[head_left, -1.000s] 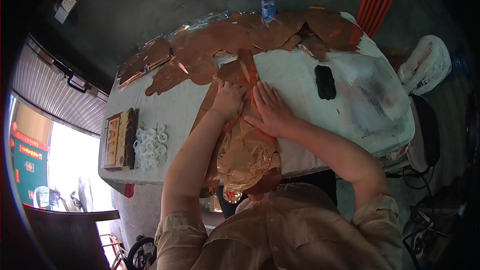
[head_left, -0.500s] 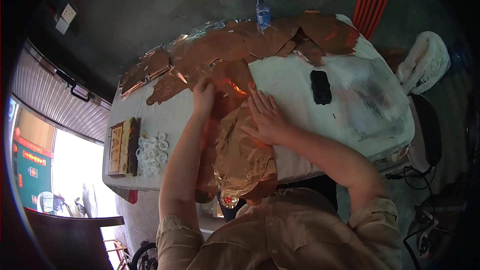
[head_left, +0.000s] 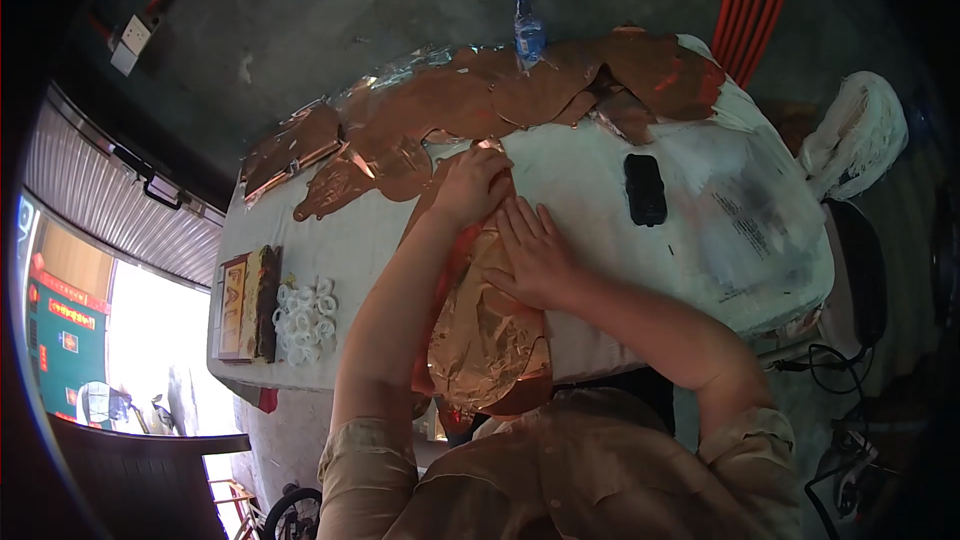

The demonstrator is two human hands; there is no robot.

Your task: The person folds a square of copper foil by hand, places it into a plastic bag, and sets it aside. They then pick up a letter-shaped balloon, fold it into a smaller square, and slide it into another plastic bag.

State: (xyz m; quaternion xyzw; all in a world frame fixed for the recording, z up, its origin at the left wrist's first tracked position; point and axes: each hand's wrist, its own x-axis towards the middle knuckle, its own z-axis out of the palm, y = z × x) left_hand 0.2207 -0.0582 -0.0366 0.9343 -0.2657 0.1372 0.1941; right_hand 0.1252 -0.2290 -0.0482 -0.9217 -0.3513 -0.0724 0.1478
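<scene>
A flat, copper-coloured foil balloon lies lengthwise on the white-covered table in front of me. Its lower part is crinkled and shiny and hangs toward my lap. My left hand is at its far end, fingers curled closed on the foil near the top edge; the fingertips are partly hidden. Just below and to the right, my right hand rests flat on the foil's right side, with its fingers stretched out. More copper foil pieces are spread in an overlapping heap along the table's far side.
A water bottle stands at the back. On the right lie a black phone-like object and clear plastic bags. White rings and a box sit on the left. A white bundle is beyond the table's right edge.
My left hand has moved right and slightly nearer me, bringing the foil's far end away from the heap. My right hand stays nearly where it was, flat on the foil.
</scene>
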